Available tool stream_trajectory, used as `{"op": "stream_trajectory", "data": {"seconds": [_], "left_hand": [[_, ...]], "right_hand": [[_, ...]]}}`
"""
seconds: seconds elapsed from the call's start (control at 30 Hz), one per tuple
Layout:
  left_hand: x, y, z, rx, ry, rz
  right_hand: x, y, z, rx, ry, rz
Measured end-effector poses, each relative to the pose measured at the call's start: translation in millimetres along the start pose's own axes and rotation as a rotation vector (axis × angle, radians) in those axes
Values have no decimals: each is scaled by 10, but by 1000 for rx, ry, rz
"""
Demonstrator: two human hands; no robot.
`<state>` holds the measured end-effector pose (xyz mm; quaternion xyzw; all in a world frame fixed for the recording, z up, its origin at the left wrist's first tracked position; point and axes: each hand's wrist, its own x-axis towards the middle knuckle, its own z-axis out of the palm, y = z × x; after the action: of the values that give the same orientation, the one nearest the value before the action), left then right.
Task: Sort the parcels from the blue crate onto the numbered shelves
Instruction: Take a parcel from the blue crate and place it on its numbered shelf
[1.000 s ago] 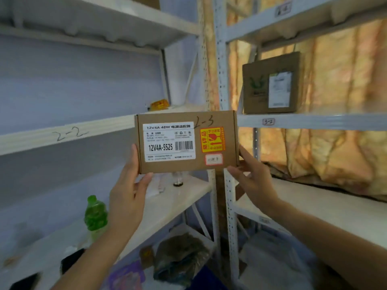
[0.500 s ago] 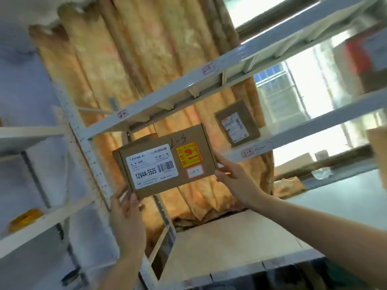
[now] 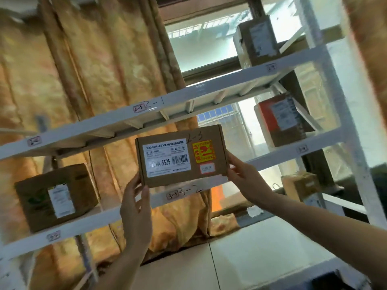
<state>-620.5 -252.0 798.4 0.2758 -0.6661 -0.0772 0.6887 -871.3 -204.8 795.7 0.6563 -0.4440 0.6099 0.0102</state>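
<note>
The parcel, a flat brown carton with a white label, a yellow sticker and "2-3" written on it by hand, is held up in the air between the two hands. It is in front of the white shelves, with its printed face toward the camera. The left hand takes it from below at the lower left corner. The grip there pinches the corner, with the thumb on the front face and the other fingers behind. The right hand pinches the lower part of the right edge. The left forearm rises steeply from the bottom of the view, and the right one comes slanted from the lower right. The fingers behind the carton are hidden. The small stickers on the shelf rails are blurred and hard to read.
</note>
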Motion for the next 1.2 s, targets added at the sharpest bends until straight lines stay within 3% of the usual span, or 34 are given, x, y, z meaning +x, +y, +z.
{"op": "stream_trajectory", "data": {"seconds": [0.3, 0.53, 0.93, 1.2], "left_hand": [[203, 8, 783, 5, 123, 24], [368, -68, 1083, 92, 124, 17], [1738, -115, 796, 235, 234, 138], [3074, -199, 446, 141, 359, 212]], "right_hand": [[504, 405, -499, -70, -69, -82], [876, 678, -531, -128, -90, -152], [2046, 197, 44, 7, 65, -366], [3275, -191, 668, -75, 353, -463]]}}
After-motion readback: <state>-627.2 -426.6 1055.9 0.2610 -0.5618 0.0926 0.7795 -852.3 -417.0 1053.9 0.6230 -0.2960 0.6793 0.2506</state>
